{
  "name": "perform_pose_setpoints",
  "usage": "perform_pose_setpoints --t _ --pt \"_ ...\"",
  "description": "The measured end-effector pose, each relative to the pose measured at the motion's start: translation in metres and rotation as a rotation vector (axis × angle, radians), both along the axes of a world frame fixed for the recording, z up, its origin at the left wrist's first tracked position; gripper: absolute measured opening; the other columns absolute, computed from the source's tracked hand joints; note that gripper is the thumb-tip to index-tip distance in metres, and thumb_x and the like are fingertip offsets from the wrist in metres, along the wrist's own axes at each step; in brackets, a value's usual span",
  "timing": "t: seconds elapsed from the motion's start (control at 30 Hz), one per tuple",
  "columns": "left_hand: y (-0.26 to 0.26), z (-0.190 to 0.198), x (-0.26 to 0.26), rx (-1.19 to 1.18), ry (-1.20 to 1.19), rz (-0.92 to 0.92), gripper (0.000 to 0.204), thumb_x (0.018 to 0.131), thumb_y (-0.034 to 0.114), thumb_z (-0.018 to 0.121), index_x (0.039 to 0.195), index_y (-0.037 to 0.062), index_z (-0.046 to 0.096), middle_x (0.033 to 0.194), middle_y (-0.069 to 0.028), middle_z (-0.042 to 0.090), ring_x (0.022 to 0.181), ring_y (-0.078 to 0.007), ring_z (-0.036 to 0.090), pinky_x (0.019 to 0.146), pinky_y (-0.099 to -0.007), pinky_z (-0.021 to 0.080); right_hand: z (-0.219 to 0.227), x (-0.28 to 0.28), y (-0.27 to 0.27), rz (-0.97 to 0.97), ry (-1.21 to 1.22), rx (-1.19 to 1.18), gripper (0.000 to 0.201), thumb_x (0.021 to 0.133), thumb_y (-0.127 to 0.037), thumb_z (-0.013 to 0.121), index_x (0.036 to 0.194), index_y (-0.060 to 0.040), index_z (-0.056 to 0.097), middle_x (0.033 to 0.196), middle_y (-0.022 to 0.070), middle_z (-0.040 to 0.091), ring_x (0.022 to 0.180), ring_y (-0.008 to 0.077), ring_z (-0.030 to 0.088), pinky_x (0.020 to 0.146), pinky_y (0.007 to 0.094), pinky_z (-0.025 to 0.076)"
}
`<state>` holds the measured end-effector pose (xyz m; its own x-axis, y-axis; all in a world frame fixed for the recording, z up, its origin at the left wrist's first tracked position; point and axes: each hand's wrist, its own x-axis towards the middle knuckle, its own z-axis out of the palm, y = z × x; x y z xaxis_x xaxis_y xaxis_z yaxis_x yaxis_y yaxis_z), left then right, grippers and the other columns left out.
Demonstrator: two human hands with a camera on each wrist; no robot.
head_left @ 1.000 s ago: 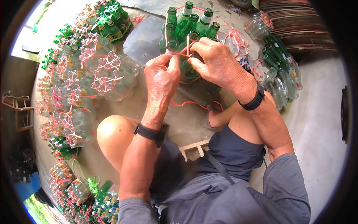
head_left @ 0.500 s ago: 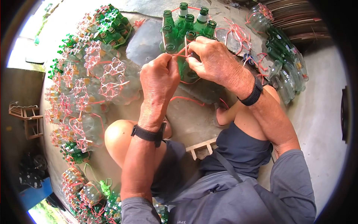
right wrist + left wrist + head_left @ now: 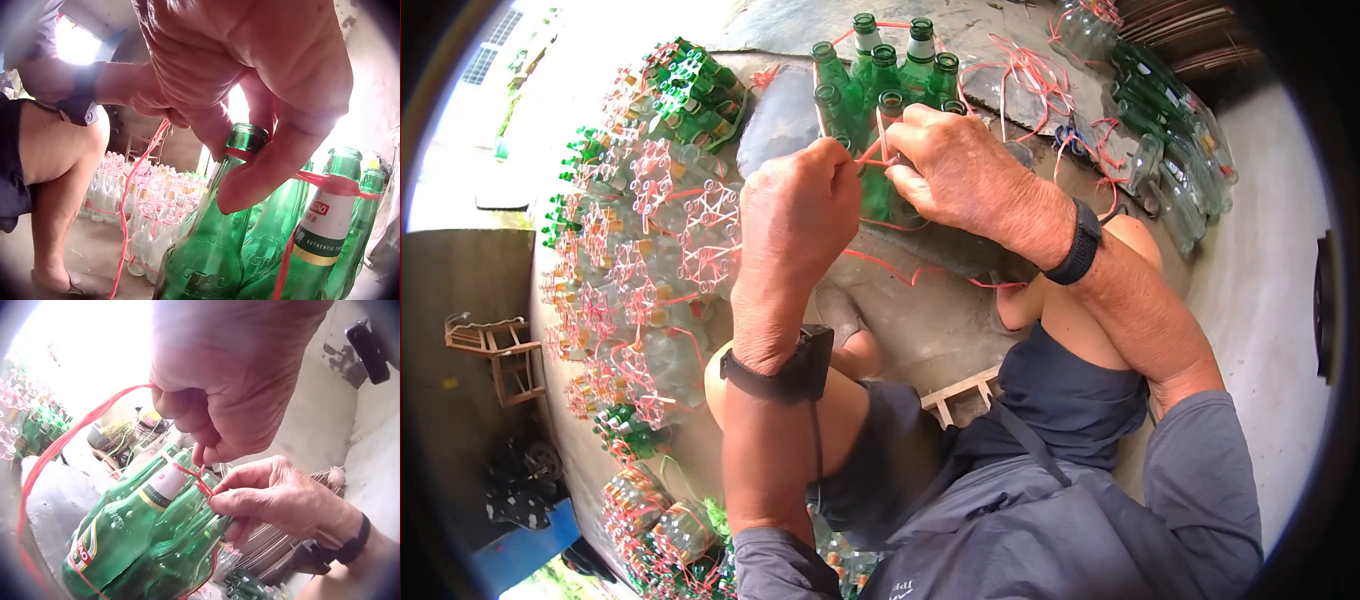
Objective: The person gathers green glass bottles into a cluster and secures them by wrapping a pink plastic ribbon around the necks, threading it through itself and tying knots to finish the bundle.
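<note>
A bundle of green glass beer bottles (image 3: 830, 70) stands upright on the ground in front of me, with red plastic twine (image 3: 340, 184) running round the necks. My left hand (image 3: 800, 205) is curled tightly over the twine at the near left side of the bundle. From that fist a long loose length of twine (image 3: 81, 422) loops away in the left wrist view. My right hand (image 3: 975, 175) pinches the twine between thumb and fingers close against a near bottle's neck (image 3: 247, 139). A short crossed stretch of twine (image 3: 199, 481) shows between the two hands.
Tied bundles of clear bottles (image 3: 640, 270) fill the left side, with green bundles (image 3: 695, 95) behind. A tangle of red twine (image 3: 1035, 75) lies right of the bundle, near loose bottles (image 3: 1175, 150). A small wooden stool (image 3: 960, 395) stands between the legs.
My left hand has turned over into a tighter fist and drawn slightly left and nearer to me. The right hand stays at the bottle neck. The head view has shifted a little.
</note>
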<state>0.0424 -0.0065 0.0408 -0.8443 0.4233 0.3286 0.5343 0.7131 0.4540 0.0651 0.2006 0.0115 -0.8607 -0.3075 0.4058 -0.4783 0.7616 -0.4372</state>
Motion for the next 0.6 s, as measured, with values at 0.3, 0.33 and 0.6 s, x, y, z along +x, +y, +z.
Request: perform_pose_setpoints --t 0.3,0.33,0.6 --pt "0.0 0.017 -0.014 0.041 -0.285 -0.069 0.015 0.097 0.011 0.071 0.099 -0.0022 0.076 0.076 -0.0151 0.072 0.068 -0.0165 0.068 0.067 -0.0348 0.055 -0.001 0.002 -0.001 0.01 -0.006 -0.013 0.016 0.087 -0.01 0.068 0.094 0.0038 0.069 0.096 0.0256 0.07 0.087 0.0435 0.074 0.079 0.0501 0.061" --pt "0.0 0.018 -0.015 0.075 -0.34 -0.076 0.015 0.097 0.011 0.071 0.099 -0.0035 0.076 0.076 -0.0123 0.072 0.069 -0.0116 0.065 0.066 -0.0328 0.054 -0.001 0.002 -0.001 0.008 -0.003 -0.008 0.016 0.087 -0.01 0.068 0.095 0.0042 0.069 0.096 0.026 0.07 0.087 0.0438 0.074 0.079 0.05 0.062" --pt "0.006 0.015 -0.023 0.073 -0.292 -0.041 0.012 0.093 0.011 0.069 0.093 0.0014 0.075 0.075 -0.0191 0.07 0.066 -0.0285 0.071 0.065 -0.0387 0.055 -0.005 0.001 -0.001 0.002 -0.076 -0.001 0.022 0.091 -0.011 0.067 0.108 0.0029 0.068 0.103 0.022 0.065 0.091 0.0427 0.07 0.08 0.0497 0.06"
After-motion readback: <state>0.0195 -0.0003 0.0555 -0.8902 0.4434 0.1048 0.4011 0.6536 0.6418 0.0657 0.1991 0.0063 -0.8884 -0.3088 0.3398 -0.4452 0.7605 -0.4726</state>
